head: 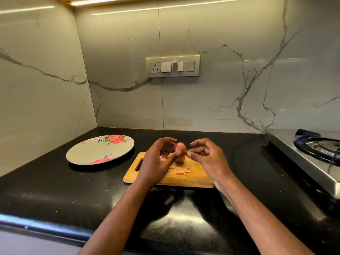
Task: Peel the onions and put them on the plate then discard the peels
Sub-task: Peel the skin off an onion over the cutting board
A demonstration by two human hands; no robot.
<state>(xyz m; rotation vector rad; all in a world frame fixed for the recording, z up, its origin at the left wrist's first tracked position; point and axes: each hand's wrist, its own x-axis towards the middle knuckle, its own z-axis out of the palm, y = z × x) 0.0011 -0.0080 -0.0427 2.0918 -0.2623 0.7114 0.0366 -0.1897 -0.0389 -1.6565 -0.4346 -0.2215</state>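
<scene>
Peeling is the step in hand: the left hand (158, 159) holds a small reddish onion (180, 148) above the far part of the wooden cutting board (195, 176), its thumb and fingers (178, 153) curled round the bulb, while the right hand (207, 157) pinches what looks like a thin strip of skin at the onion's right side, its other fingers loosely curled. Loose peels (183, 171) lie on the board just below the hands, and another onion (180, 159) seems to rest on the board behind them, though it is partly hidden. The floral plate (86, 153) sits to the left on the black surface (55, 190), carrying no onion as far as can be seen, so the task appears to be at an early stage. To do this well, I judge the left hand should grip firmly but lightly and turn the bulb a little at a time, while the right pulls each strip from tip towards root, low over the board so scraps drop there. The dry skin probably tears easily; small pinches near the edge should lift it cleanly.
</scene>
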